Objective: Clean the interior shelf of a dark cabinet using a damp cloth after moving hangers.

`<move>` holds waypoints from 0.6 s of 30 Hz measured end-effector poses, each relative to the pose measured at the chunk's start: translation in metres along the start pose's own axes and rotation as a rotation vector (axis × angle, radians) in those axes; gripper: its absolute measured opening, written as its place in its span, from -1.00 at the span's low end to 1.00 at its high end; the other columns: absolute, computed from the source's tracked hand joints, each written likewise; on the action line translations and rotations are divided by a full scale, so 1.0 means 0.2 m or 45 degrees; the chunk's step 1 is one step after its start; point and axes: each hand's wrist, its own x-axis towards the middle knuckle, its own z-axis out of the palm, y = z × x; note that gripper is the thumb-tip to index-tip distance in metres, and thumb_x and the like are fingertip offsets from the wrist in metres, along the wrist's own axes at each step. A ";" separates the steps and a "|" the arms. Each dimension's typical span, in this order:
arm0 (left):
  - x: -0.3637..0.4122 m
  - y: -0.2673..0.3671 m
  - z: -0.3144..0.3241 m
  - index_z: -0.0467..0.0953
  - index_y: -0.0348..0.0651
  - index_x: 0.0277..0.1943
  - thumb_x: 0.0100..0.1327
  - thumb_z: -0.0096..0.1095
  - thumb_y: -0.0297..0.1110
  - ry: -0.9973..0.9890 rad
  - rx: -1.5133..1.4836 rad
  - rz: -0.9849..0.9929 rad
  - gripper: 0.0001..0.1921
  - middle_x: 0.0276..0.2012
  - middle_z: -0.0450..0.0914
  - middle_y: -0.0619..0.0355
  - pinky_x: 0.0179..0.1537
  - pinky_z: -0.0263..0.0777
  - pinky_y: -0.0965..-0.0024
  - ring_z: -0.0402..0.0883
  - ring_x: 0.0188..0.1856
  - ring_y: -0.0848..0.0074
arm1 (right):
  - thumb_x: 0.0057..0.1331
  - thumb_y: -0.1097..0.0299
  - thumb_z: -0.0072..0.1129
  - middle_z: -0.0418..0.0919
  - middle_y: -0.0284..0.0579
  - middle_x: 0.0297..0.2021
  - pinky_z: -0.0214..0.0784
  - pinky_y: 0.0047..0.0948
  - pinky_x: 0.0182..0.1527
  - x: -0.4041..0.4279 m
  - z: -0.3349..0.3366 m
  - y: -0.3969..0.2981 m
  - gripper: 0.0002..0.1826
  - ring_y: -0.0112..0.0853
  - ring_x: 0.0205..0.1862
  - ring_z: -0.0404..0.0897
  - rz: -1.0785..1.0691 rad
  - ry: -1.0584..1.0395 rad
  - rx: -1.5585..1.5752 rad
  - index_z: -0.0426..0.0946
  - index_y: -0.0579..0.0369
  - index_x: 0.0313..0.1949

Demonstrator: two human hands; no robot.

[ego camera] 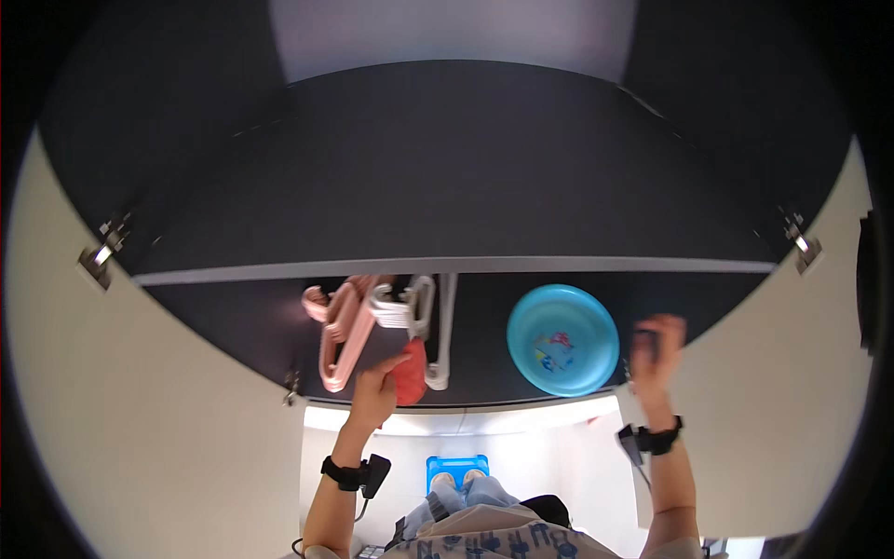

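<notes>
My left hand (pixel 375 398) grips a red cloth (pixel 411 374) at the front of the cabinet's lower shelf (pixel 482 335). The cloth is right by a stack of pink plastic clothes hangers (pixel 349 335) and some white hangers (pixel 392 314), partly covering the view of them. To the right stands a round blue plastic basin (pixel 594 342) with a colourful print on its bottom. My right hand (pixel 660 349), blurred by motion, is raised to the right of the basin and apart from it. Its fingers are curved with a gap to the thumb, and I make out nothing held.
An upper dark shelf (pixel 454 175) spans the cabinet, its pale front edge (pixel 461 265) above the hangers. Swung-out cabinet doors (pixel 174 419) flank me, with metal hinges (pixel 101 251) at the sides. Below, my feet are on a blue step stool (pixel 457 465).
</notes>
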 end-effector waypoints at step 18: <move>0.40 0.21 1.28 0.37 -0.18 0.06 0.05 -0.16 -0.68 -0.482 -0.362 0.321 -0.54 -0.07 0.52 -0.13 0.01 0.39 0.32 0.53 -0.03 0.16 | 0.05 0.57 0.26 0.55 -0.21 -0.40 0.38 -0.58 -0.26 -0.65 0.44 0.39 -0.56 -0.52 -0.33 0.54 1.027 -0.450 1.083 0.38 0.15 -0.04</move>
